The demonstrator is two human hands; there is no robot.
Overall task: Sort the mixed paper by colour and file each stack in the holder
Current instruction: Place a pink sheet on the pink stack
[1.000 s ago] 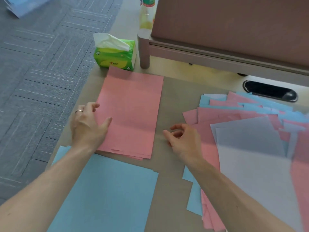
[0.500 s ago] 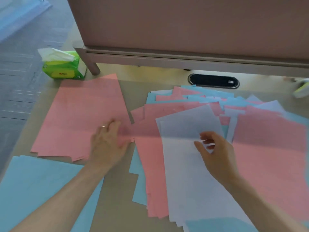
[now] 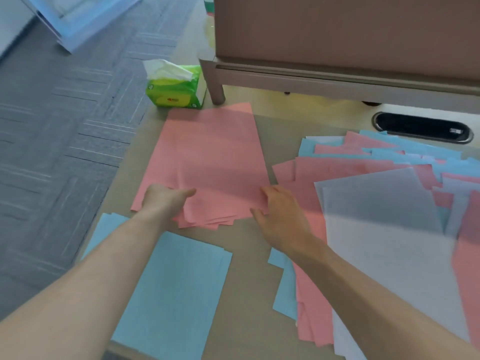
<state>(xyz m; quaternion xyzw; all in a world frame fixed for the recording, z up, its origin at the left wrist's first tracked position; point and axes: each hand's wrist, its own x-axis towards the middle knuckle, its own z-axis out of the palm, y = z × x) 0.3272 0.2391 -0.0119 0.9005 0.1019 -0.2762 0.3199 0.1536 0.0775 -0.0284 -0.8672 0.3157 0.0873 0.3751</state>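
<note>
Pink stack (image 3: pixel 213 157) lies on the tabletop (image 3: pixel 249 281) between the two hands. The left hand (image 3: pixel 162 200) sits at its near left edge with the thumb flat on top. Its other fingers are hidden, so I cannot tell whether they grip the sheets. The right hand (image 3: pixel 281 219) has its fingers (image 3: pixel 270 193) straight and spread, touching the stack's right edge and holding nothing. A blue stack (image 3: pixel 176 289) lies nearer than the left fingers. The mixed pile (image 3: pixel 376 198) spreads to the right of the right fingers.

Left hand (image 3: pixel 166 201), right hand (image 3: pixel 281 218) — both bare
</note>
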